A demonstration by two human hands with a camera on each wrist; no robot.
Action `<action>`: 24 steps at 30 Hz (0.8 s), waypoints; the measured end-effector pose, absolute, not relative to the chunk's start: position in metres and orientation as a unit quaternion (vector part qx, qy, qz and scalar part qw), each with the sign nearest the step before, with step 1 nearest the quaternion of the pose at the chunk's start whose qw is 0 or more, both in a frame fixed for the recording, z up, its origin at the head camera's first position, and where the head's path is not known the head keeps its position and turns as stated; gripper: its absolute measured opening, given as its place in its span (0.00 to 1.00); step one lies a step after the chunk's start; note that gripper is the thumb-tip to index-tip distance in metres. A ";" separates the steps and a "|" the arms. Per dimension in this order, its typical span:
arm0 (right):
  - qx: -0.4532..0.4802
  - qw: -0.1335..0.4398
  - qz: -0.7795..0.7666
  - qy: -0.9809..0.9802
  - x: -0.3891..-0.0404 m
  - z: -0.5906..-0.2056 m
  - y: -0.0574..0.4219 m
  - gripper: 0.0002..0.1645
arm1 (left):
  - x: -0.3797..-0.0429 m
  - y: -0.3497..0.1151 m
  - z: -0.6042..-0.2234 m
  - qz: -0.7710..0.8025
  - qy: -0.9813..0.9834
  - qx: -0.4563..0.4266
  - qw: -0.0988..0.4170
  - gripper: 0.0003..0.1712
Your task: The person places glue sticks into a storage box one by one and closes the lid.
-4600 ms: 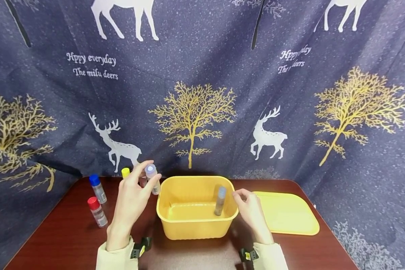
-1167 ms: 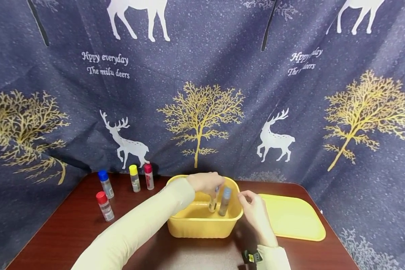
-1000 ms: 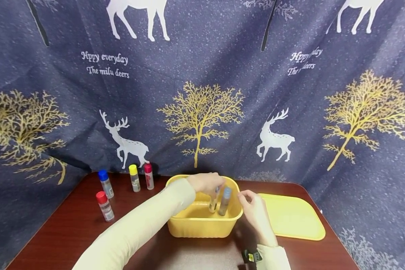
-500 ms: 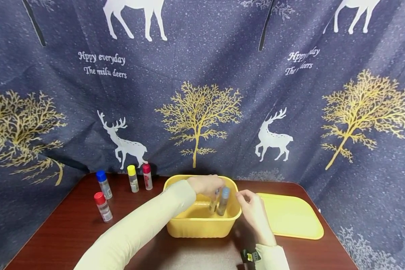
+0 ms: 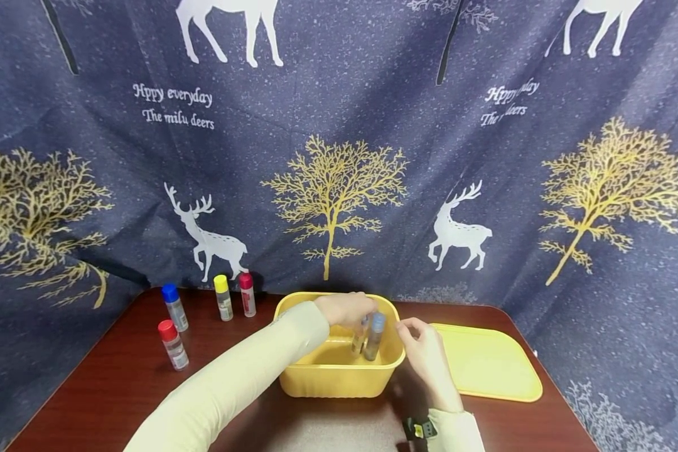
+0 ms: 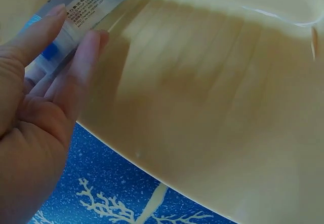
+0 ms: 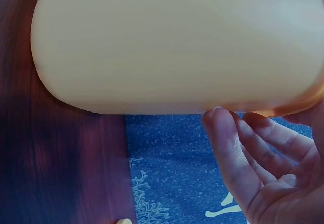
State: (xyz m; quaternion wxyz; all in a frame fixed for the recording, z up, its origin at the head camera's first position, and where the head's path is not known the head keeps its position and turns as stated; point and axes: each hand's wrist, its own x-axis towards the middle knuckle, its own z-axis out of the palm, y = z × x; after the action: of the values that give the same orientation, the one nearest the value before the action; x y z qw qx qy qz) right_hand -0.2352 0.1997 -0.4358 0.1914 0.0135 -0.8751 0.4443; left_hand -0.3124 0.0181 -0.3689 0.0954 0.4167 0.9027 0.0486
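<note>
My left hand (image 5: 347,309) reaches down into the yellow plastic box (image 5: 339,382) and holds a small clear bottle (image 5: 358,342) between thumb and fingers. Its printed label shows in the left wrist view, where the bottle (image 6: 91,8) lies slanted across the fingers. Beside it in the box stands a second small bottle (image 5: 375,342) with a blue cap, tilted slightly and close to the held one. On the box's right side, my right hand (image 5: 426,358) pinches the rim with thumb and fingertips. The right wrist view has these fingers (image 7: 226,135) at the edge of the box wall (image 7: 177,57).
Several similar bottles stand on the dark red table (image 5: 102,389) to the left: blue-capped (image 5: 175,309), red-capped (image 5: 173,345), yellow-capped (image 5: 223,298) and dark-red-capped (image 5: 247,295). A flat yellow lid (image 5: 486,364) lies right of the box. A patterned cloth (image 5: 339,94) hangs behind.
Since the earliest frame, my left hand has carried its bottle rightward from beside the box down into it. Recently that bottle shifted slightly toward its neighbour. The right hand has stayed at the rim.
</note>
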 end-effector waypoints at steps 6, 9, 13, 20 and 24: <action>0.009 0.191 0.442 -0.876 -0.236 -0.437 0.200 0.08 | -0.309 0.015 -0.366 0.070 0.903 0.405 0.123 0.17; 0.008 0.186 0.445 -0.876 -0.236 -0.437 0.200 0.09 | -0.307 0.012 -0.363 0.079 0.907 0.383 0.153 0.24; 0.007 0.183 0.446 -0.876 -0.237 -0.437 0.201 0.09 | -0.305 0.007 -0.354 0.061 0.916 0.358 0.171 0.33; 0.009 0.181 0.444 -0.877 -0.236 -0.435 0.200 0.10 | -0.300 -0.002 -0.335 0.046 0.919 0.331 0.209 0.44; 0.008 0.176 0.446 -0.877 -0.235 -0.434 0.199 0.11 | -0.295 -0.010 -0.328 0.075 0.912 0.324 0.239 0.48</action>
State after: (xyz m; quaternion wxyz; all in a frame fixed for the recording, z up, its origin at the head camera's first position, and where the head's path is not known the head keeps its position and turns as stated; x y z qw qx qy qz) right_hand -0.2351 0.1989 -0.4341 0.1763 0.0083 -0.8774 0.4461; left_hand -0.2946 -0.0102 -0.3283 0.2388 0.3237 0.9124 0.0754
